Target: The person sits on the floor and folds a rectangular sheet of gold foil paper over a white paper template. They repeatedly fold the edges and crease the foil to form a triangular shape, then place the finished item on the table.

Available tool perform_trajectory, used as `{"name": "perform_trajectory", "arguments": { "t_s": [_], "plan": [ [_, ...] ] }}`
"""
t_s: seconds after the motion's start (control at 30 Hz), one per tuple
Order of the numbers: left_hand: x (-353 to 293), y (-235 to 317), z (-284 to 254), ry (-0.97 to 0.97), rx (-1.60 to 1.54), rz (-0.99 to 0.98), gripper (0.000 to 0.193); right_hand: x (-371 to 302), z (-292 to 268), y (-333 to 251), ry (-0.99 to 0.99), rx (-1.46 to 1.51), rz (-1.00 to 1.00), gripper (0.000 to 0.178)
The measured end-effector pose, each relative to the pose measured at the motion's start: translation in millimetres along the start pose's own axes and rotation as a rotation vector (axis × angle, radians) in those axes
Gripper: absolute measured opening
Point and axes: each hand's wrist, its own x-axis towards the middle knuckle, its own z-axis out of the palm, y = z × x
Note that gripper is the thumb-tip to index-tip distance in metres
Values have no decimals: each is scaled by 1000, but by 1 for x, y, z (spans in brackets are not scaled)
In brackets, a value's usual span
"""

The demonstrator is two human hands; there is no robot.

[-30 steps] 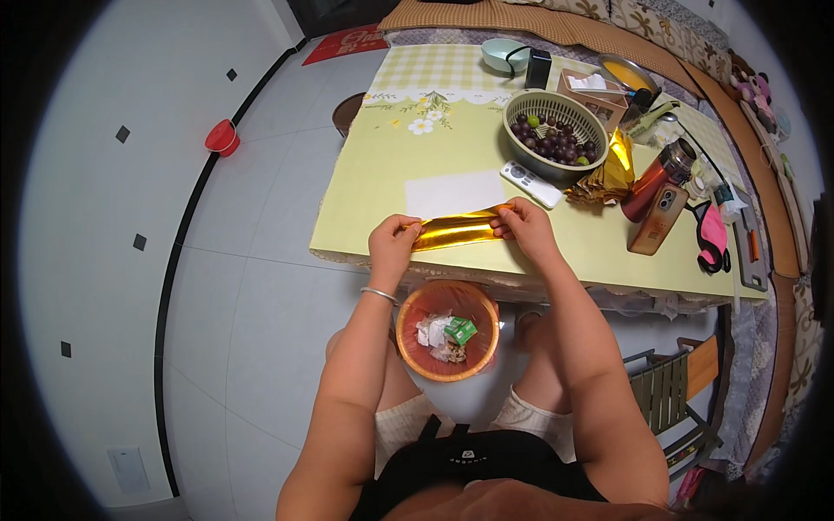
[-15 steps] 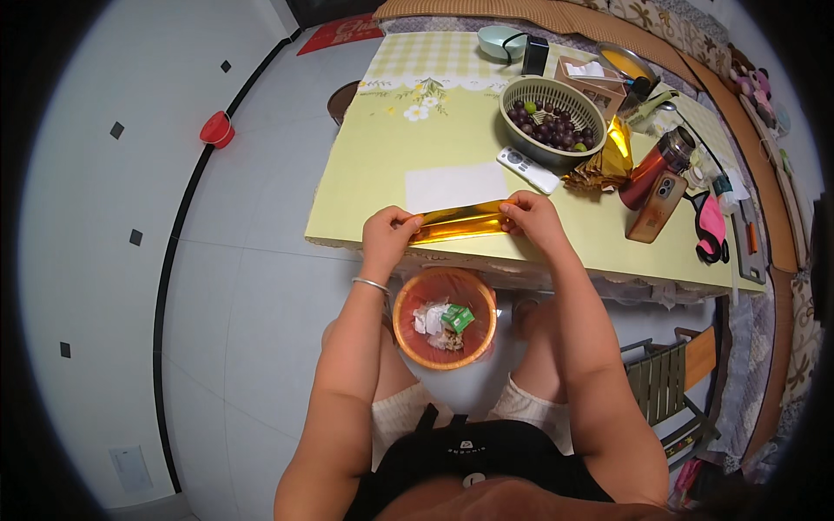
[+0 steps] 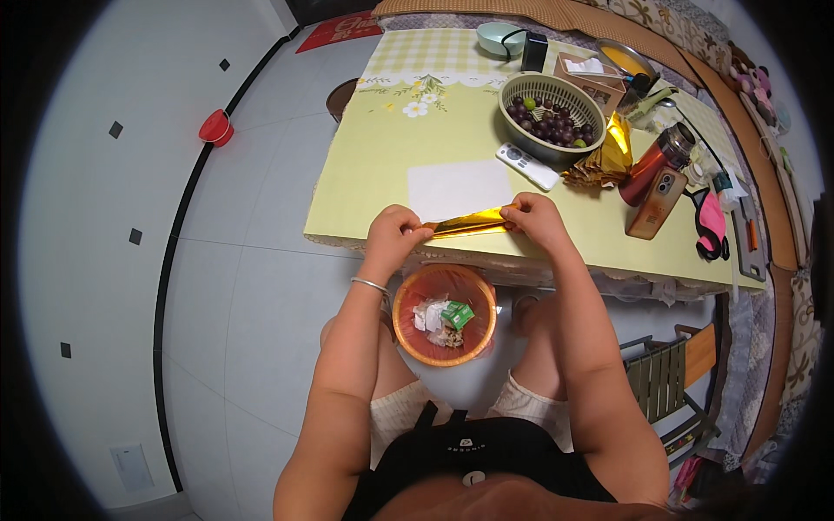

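A shiny strip of gold foil paper (image 3: pixel 470 223) is stretched between my two hands above the table's near edge. My left hand (image 3: pixel 395 233) pinches its left end, the fingertips covering that end. At the other end, my right hand (image 3: pixel 534 217) grips the foil between thumb and fingers. The strip looks folded lengthwise and narrows towards the left. Just beyond it, a white sheet of paper (image 3: pixel 460 189) lies flat on the yellow-green tablecloth (image 3: pixel 369 187). More gold foil (image 3: pixel 599 168), pleated and standing up, rests beside the fruit basket.
Past my right hand are a white remote control (image 3: pixel 527 166), a basket (image 3: pixel 512 130) of dark round fruit, a red flask (image 3: pixel 653 165), a phone (image 3: pixel 656 205) and a pink-and-black eye mask (image 3: pixel 711 227). Below the table edge stands an orange bin (image 3: pixel 402 334) with rubbish. A folding chair (image 3: pixel 656 382) is at right.
The gold foil has become narrower, its left part gathered in. My left hand has turned slightly and shifted right; the right hand stays nearly in place.
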Motion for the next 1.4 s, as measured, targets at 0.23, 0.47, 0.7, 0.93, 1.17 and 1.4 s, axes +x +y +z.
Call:
{"name": "perform_trajectory", "arguments": {
  "t_s": [0.23,0.47,0.7,0.93,1.17,1.4],
  "plan": [
    [-1,-7,0,-3,60,36,20,-1,2,-1,54,-153,-45,27],
    [-1,3,-1,-60,75,53,22,1,0,2,64,-255,-31,28],
    [0,-6,0,-86,123,70,20,-12,3,-20,96,-467,-71,27],
    [2,2,-3,-79,250,160,22,-16,-3,-23,61,-494,-102,27],
    [2,-1,0,-65,334,209,20,-19,3,-28,80,-571,-107,24],
    [1,1,4,-7,299,165,15,-18,2,-24,80,-562,-123,23]
  ]
}}
